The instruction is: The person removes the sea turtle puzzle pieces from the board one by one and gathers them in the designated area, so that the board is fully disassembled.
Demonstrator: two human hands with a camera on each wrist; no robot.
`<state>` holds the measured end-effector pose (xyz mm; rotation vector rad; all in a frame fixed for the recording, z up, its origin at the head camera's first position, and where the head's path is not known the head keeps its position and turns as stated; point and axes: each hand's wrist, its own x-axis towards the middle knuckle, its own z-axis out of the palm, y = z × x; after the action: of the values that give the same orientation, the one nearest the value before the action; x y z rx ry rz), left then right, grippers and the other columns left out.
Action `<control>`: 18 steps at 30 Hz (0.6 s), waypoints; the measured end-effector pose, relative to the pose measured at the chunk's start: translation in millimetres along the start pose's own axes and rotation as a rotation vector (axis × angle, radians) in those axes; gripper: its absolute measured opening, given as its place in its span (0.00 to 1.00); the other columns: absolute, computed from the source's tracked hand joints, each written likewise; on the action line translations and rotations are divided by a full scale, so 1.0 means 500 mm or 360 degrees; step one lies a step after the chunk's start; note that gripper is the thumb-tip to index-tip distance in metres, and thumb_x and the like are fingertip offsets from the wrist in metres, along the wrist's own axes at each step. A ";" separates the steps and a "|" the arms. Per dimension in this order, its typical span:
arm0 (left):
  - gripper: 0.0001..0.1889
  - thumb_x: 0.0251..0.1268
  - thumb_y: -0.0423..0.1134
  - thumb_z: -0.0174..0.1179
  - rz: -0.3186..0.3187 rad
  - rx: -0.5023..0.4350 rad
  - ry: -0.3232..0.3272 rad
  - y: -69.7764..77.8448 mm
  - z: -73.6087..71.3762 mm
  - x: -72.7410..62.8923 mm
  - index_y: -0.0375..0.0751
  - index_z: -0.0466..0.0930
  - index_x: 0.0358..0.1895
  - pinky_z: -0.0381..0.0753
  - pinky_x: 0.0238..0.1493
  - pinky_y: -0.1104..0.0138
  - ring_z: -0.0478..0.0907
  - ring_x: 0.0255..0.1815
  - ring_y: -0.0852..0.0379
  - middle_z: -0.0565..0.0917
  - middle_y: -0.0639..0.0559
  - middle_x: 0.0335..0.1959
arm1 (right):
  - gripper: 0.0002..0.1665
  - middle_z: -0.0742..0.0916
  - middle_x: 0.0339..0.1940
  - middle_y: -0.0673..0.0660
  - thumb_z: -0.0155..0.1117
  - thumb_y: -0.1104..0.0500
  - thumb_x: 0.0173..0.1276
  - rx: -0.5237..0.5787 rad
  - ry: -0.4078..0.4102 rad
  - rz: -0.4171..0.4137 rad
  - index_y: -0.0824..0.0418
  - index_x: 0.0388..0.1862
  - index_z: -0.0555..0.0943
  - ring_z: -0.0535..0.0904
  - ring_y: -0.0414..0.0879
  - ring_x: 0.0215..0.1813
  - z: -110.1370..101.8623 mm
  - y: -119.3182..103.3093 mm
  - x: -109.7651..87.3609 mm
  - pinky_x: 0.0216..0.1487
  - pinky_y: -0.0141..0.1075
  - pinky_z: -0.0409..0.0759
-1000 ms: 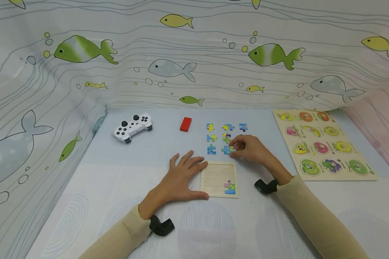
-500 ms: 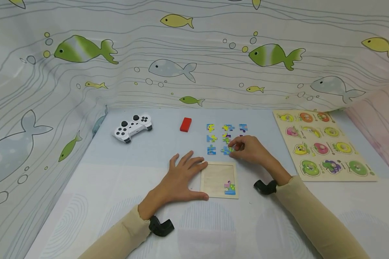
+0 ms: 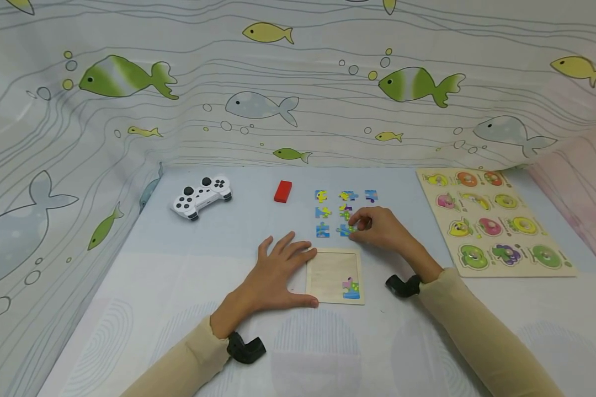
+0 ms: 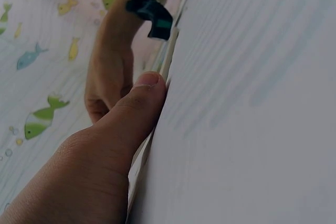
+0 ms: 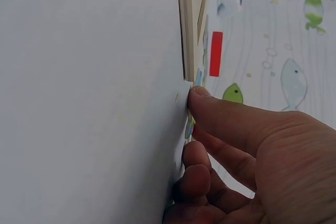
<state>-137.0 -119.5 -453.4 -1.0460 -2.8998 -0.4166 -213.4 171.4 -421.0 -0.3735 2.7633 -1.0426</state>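
In the head view my left hand (image 3: 278, 275) is spread at the left side of a square wooden puzzle tray (image 3: 323, 299), its fingertips and thumb touching the rim. One joined patch of puzzle (image 3: 351, 289) lies in the tray's lower right corner. Beyond the tray, my right hand (image 3: 381, 229) pinches a blue and green jigsaw piece (image 3: 344, 230) between thumb and forefinger, low over the table. The right wrist view shows the thumb (image 5: 210, 106) on it and the other fingers curled. Several more jigsaw pieces (image 3: 323, 212) lie in rows beside it, some partly hidden by this hand.
A white game controller (image 3: 202, 197) lies at the back left, with a red block (image 3: 283, 191) to its right. On the right is a wooden fruit puzzle board (image 3: 477, 242). Fish-patterned cloth (image 3: 328, 127) walls off the back and sides.
The jigsaw piece at my right fingertips has shifted very slightly left, along with the hand. My left hand keeps its place on the tray.
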 end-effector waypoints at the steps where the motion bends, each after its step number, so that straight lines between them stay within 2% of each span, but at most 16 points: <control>1: 0.52 0.49 0.79 0.61 0.0000 0.0002 0.0001 0.000 0.000 0.000 0.58 0.64 0.78 0.48 0.74 0.32 0.52 0.83 0.42 0.67 0.55 0.77 | 0.16 0.84 0.34 0.55 0.78 0.59 0.59 0.0001 0.0000 -0.0004 0.60 0.45 0.86 0.75 0.48 0.37 0.000 0.000 0.000 0.40 0.37 0.74; 12: 0.52 0.48 0.79 0.61 -0.0002 -0.0026 -0.0001 -0.003 0.003 0.001 0.59 0.64 0.78 0.46 0.74 0.33 0.51 0.84 0.42 0.67 0.56 0.78 | 0.16 0.84 0.34 0.56 0.77 0.59 0.60 0.0023 -0.0013 -0.0023 0.61 0.46 0.86 0.76 0.48 0.36 -0.002 0.002 0.003 0.40 0.37 0.74; 18: 0.53 0.48 0.79 0.61 -0.0003 -0.0013 -0.0006 -0.001 0.003 0.000 0.59 0.64 0.78 0.47 0.74 0.33 0.51 0.84 0.42 0.67 0.56 0.78 | 0.16 0.84 0.35 0.56 0.77 0.58 0.61 0.0044 -0.0009 0.0009 0.60 0.47 0.86 0.76 0.48 0.37 -0.002 0.004 0.001 0.40 0.37 0.74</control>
<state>-137.3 -119.7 -454.9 -1.0460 -2.9053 -0.4270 -214.2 173.1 -421.6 -0.3645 2.7403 -1.0750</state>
